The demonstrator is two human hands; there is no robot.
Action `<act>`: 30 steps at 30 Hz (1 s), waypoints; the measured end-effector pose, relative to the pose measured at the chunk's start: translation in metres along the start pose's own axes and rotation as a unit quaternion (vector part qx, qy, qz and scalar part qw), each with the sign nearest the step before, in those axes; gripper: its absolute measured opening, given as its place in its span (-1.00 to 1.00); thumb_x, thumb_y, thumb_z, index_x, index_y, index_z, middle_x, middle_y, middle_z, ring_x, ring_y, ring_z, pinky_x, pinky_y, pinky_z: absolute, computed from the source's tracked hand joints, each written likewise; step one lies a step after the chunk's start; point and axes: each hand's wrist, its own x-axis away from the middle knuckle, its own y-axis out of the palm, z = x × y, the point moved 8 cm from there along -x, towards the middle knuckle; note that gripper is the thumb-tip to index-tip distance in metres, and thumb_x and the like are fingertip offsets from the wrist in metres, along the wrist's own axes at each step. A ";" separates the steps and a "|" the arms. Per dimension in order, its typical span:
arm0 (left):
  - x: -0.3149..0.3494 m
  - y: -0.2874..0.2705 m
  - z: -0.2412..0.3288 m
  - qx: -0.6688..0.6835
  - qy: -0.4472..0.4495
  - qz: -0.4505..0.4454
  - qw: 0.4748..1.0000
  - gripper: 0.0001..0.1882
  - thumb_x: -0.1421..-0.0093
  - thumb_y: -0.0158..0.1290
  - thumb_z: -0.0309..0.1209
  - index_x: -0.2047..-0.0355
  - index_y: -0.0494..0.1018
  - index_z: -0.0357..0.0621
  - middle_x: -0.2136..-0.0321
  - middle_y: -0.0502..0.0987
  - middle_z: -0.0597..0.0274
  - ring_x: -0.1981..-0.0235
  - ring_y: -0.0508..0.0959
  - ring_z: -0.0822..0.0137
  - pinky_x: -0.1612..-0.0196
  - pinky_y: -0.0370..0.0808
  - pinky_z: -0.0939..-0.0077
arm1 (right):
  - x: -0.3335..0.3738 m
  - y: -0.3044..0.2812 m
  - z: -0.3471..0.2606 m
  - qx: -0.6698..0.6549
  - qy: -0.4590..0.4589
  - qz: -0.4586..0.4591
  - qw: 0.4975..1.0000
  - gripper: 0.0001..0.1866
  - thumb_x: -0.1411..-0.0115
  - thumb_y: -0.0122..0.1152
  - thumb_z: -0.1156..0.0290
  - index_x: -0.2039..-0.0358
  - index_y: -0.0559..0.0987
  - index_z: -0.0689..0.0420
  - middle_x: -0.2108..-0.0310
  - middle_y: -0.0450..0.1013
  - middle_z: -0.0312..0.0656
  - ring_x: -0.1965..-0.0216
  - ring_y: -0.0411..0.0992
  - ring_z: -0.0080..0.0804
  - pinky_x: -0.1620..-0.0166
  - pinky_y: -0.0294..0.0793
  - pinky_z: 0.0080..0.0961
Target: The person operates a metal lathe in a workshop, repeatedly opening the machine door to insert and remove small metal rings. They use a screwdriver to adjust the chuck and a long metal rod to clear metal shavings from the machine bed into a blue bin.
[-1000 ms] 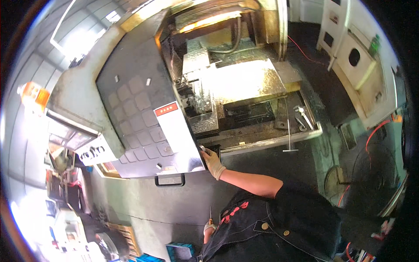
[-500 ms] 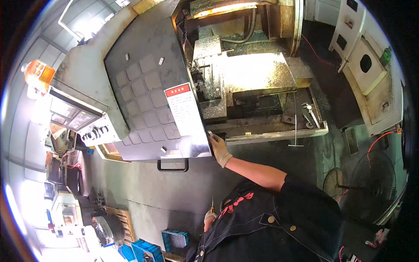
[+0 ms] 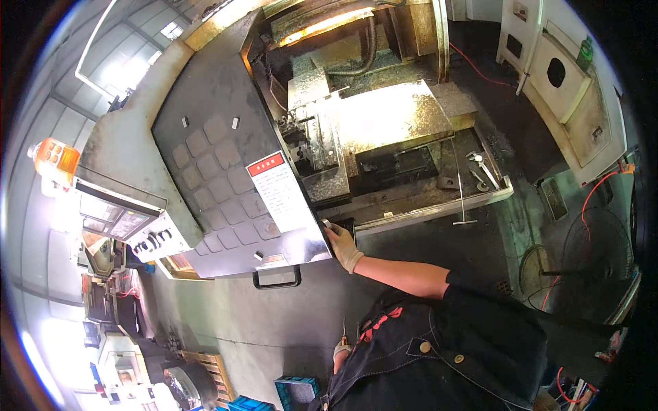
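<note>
My right hand (image 3: 344, 248), in a pale glove, is closed on the front edge of the machine's dark sliding door (image 3: 226, 164). Its fingertips are partly hidden at that edge. A white sheet with a red header (image 3: 275, 192) is stuck to the door just left of the hand. Low in the view, beside my dark jacket, my left hand (image 3: 341, 349) is gloved too and closed around a thin pointed tool (image 3: 345, 333) with an orange-brown grip. Right of the door the machine's lit interior (image 3: 384, 116) shows, with chips scattered over its metal surfaces.
A caliper (image 3: 484, 167) and a long T-shaped rod (image 3: 460, 185) lie at the machine's front tray. The control panel (image 3: 154, 236) sits left of the door. Blue crates (image 3: 296, 392) and a wooden pallet (image 3: 214, 373) are on the floor; a fan (image 3: 595, 253) stands at right.
The view has tilted and shifted, so the machine appears lower and further left. My right hand stays at the door's edge, and my left hand still holds the thin tool.
</note>
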 end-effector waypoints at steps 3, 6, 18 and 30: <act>-0.002 -0.003 0.004 -0.008 0.001 0.000 1.000 -0.61 0.09 0.06 -0.28 0.21 0.41 -0.10 0.34 0.51 0.05 0.26 0.50 0.14 0.24 0.39 0.34 | -0.002 -0.003 0.000 -0.002 -0.025 -0.002 1.000 -0.77 -0.19 -0.01 0.36 0.24 0.46 0.25 0.41 0.41 -0.33 0.39 0.30 -0.67 0.33 0.29 -0.74; -0.004 -0.005 0.009 -0.022 0.004 0.001 1.000 -0.61 0.09 0.05 -0.28 0.20 0.41 -0.10 0.33 0.51 0.04 0.25 0.50 0.13 0.23 0.39 0.33 | -0.003 -0.007 0.000 0.031 -0.043 0.024 0.998 -0.75 -0.20 -0.03 0.35 0.24 0.45 0.28 0.42 0.41 -0.32 0.40 0.29 -0.67 0.33 0.28 -0.73; -0.024 0.001 0.004 0.029 0.010 -0.014 0.999 -0.61 0.09 0.02 -0.29 0.19 0.41 -0.09 0.31 0.50 0.02 0.23 0.50 0.09 0.21 0.39 0.33 | -0.012 -0.004 0.016 0.048 -0.062 0.039 0.996 -0.70 -0.19 -0.02 0.31 0.24 0.46 0.31 0.44 0.43 -0.25 0.42 0.29 -0.60 0.34 0.29 -0.63; -0.030 0.003 -0.048 0.136 0.053 0.078 0.986 -0.68 0.05 -0.05 -0.37 0.22 0.40 -0.07 0.42 0.51 0.13 0.34 0.51 0.16 0.26 0.39 0.33 | -0.014 0.025 0.037 -0.010 0.002 0.048 0.999 -0.73 -0.19 -0.04 0.36 0.20 0.43 0.28 0.42 0.41 -0.27 0.43 0.33 -0.59 0.31 0.33 -0.63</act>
